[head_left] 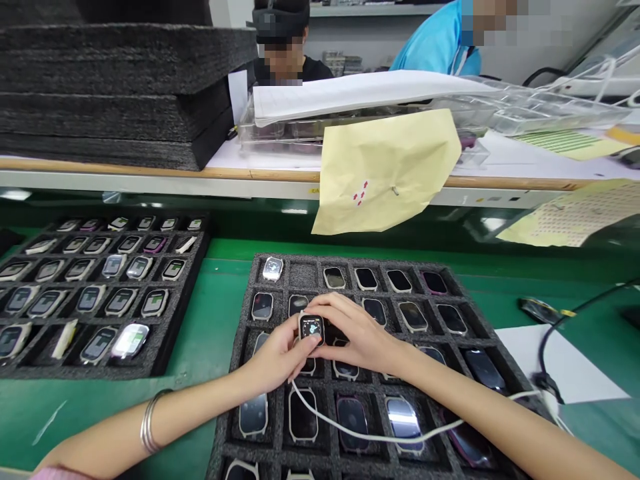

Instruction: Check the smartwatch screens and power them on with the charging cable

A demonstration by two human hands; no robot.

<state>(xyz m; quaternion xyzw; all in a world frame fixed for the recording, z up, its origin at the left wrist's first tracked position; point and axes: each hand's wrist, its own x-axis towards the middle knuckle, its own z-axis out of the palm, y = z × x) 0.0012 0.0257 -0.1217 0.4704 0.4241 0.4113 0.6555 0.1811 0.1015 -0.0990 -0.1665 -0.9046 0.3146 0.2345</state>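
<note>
A small square smartwatch [311, 328] with a lit screen is held up over the black foam tray [305, 272]. My left hand [275, 357] grips its left side, with the thumb on the lower part of the screen. Around the right side of the watch, my right hand [355, 333] curls its fingers over the top edge and its thumb below. A white cable [370, 437] runs from under my left hand across the tray to the right. Several other watches lie in the tray's compartments, one at the top left with a bright screen [273, 268]. The watch's back is hidden.
A second foam tray [173, 320] of watches stands at left. Black foam blocks [100, 87] are stacked on the shelf, where a yellow paper [385, 173] hangs over the edge. A black cable [547, 340] and white sheet [585, 367] lie at right. Two people sit opposite.
</note>
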